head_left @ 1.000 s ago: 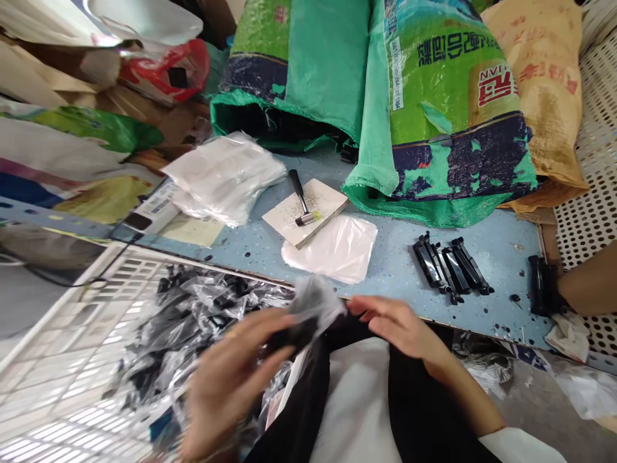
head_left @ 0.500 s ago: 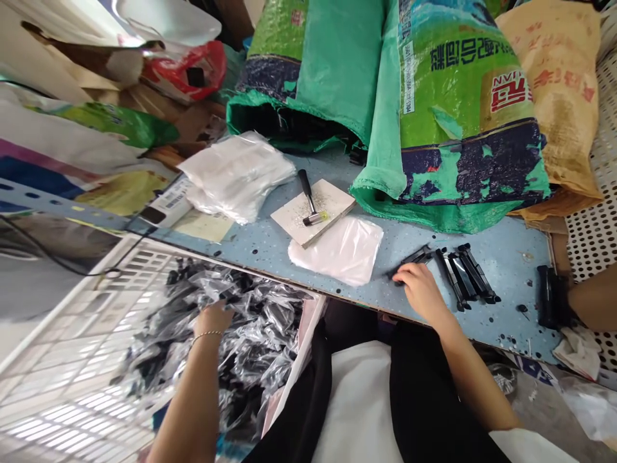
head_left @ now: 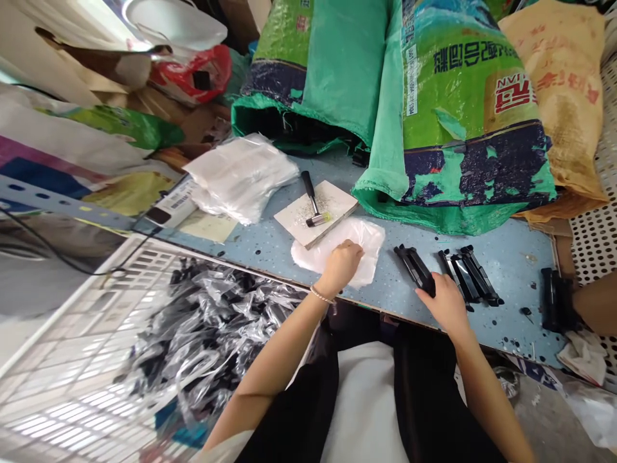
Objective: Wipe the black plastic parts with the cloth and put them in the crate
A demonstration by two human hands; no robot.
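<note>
My left hand (head_left: 341, 263) rests with curled fingers on a flat stack of clear plastic bags (head_left: 364, 241) near the front edge of the blue table (head_left: 511, 257). My right hand (head_left: 446, 301) grips one long black plastic part (head_left: 413, 268), pulled a little left of the row of similar black parts (head_left: 470, 274). A small hammer (head_left: 312, 201) lies on a white board (head_left: 332, 199) just behind the bags.
A white crate (head_left: 81, 334) at lower left holds several black parts wrapped in clear bags (head_left: 207, 334). A bigger pile of clear bags (head_left: 241, 173) lies at the table's left. Green woven sacks (head_left: 434, 109) stand behind. Another person's arm (head_left: 598, 302) enters at right.
My left hand has left the crate of bagged parts and come up onto the flat bags on the table. My right hand has drawn one black part leftward out of the row.
</note>
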